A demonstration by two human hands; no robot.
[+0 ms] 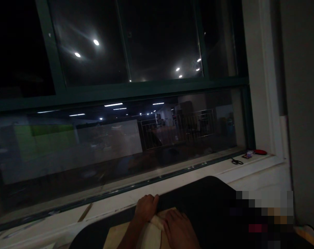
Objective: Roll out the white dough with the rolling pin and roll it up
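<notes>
Both hands sit low in view on a pale folded cloth lying on a dark mat beside the windowsill — the left hand curls over its far edge, fingers bent and pinching, the right hand lies flat, fingers spread on top. It looks soft, light and limp (likely to sag) — best taken by the folded edge under the left fingertips.

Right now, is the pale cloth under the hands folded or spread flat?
Folded, at least partly: the pale cloth bunches into a thick edge between the left hand and right hand.
</notes>
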